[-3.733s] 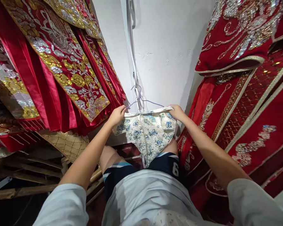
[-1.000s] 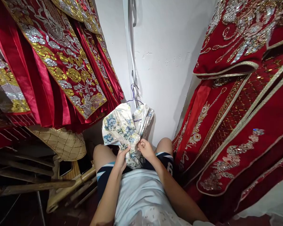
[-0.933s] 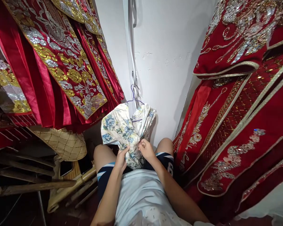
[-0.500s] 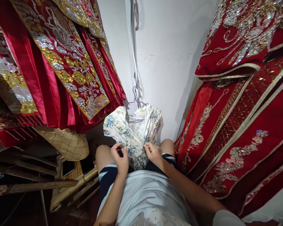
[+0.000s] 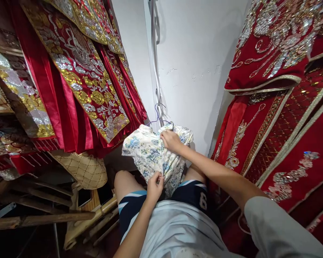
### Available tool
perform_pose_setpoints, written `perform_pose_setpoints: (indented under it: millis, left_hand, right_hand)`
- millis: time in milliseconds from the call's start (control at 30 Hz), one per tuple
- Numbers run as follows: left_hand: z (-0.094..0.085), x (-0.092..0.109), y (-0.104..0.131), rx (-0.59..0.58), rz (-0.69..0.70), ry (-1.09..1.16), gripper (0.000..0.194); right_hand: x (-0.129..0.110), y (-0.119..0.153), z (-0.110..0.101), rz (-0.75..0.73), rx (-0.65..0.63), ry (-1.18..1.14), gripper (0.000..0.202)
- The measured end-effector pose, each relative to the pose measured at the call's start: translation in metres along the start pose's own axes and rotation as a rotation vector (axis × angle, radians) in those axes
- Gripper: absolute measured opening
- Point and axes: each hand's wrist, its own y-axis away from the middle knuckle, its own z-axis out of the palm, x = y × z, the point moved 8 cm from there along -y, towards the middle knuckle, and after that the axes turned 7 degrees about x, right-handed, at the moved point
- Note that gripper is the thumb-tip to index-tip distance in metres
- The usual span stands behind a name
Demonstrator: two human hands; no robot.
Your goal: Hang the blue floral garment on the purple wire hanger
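Note:
A white short-sleeved shirt (image 5: 148, 148) with blue, green and yellow flowers hangs in front of my knees on a thin purple hanger (image 5: 158, 116). My left hand (image 5: 154, 184) pinches the shirt low on its front, at the line running down the middle. Higher up, my right hand (image 5: 171, 141) has its fingers closed on the front edge just below the collar. Between the two hands the front line runs nearly straight. Whatever small part lies inside the right fingers is hidden.
Red embroidered sequinned garments (image 5: 97, 96) hang on the left, and more red beaded ones (image 5: 258, 125) on the right. A bamboo chair (image 5: 88, 222) holding dark phone-like objects stands at lower left. A pale wall (image 5: 191, 71) rises behind the hanger.
My right hand has moved up from the shirt's lower front to near the collar. My left hand has shifted right onto the middle line. The gaping neck opening has come together.

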Motion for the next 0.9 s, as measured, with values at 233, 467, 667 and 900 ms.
perform_pose_setpoints:
  millis: [233, 467, 667, 900]
  left_hand:
    - [0.013, -0.001, -0.018, -0.255, 0.052, -0.083, 0.012]
    - [-0.049, 0.113, -0.143, 0.094, 0.323, -0.025, 0.038]
    - [-0.038, 0.160, -0.185, -0.006, 0.492, -0.223, 0.016]
    - [-0.104, 0.138, -0.207, 0.463, 0.256, 0.023, 0.019]
  right_hand:
    - [0.016, -0.044, -0.030, 0.083, 0.136, 0.092, 0.016]
    - [0.010, -0.028, -0.043, 0.105, 0.154, 0.063, 0.017]
    - [0.017, -0.023, -0.026, 0.117, 0.117, -0.057, 0.023]
    - [0.005, 0.046, 0.035, 0.210, -0.115, -0.316, 0.012]
